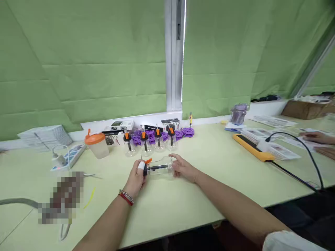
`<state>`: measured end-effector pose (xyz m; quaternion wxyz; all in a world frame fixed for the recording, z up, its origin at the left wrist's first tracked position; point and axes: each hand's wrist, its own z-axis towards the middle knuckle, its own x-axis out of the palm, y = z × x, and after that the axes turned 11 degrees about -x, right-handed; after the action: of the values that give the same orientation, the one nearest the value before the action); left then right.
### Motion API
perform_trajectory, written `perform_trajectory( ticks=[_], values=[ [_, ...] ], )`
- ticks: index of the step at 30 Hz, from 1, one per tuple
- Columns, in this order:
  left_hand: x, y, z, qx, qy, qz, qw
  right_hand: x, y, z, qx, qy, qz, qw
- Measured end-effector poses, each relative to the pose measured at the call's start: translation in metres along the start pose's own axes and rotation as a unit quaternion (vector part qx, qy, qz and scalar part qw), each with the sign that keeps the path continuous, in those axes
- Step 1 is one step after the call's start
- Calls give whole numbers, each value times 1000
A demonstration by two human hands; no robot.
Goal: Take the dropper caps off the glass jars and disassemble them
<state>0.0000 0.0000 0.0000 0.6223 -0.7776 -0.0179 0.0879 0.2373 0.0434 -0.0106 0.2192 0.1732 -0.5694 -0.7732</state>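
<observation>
A clear glass bulb-shaped bottle (161,166) with an orange-and-black cap lies on its side on the pale green table (209,174). My left hand (136,177) is closed around the capped end, a white wrap on one fingertip and a red-and-silver bracelet at the wrist. My right hand (183,168) cups the rounded glass end. Behind them, several matching capped bottles (149,143) stand upright in a row before purple plastic pieces (183,132).
An orange-lidded plastic cup (96,143) stands at the left, near small boxes (119,130), a power strip (69,157) and stacked booklets (44,136). A yellow strip (251,147) with a black cable, leaflets and another person's hands (318,143) are at the right.
</observation>
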Motion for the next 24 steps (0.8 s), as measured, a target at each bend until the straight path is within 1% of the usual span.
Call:
perform_trajectory(
  ticks=[4,9,18,24],
  values=[
    [1,-1,-2,-9,3,-9,1000,-2,-2,1,0,5,2,1000],
    [3,-8,-4,-19,9,-33,999,-3,1,0,-32,38,57,997],
    [4,-10,-6,-13,18,-46,999,-2,-3,1,9,27,20,999],
    [5,-12,-7,-23,21,-61,998,-1,-1,0,-37,45,49,997]
  ],
)
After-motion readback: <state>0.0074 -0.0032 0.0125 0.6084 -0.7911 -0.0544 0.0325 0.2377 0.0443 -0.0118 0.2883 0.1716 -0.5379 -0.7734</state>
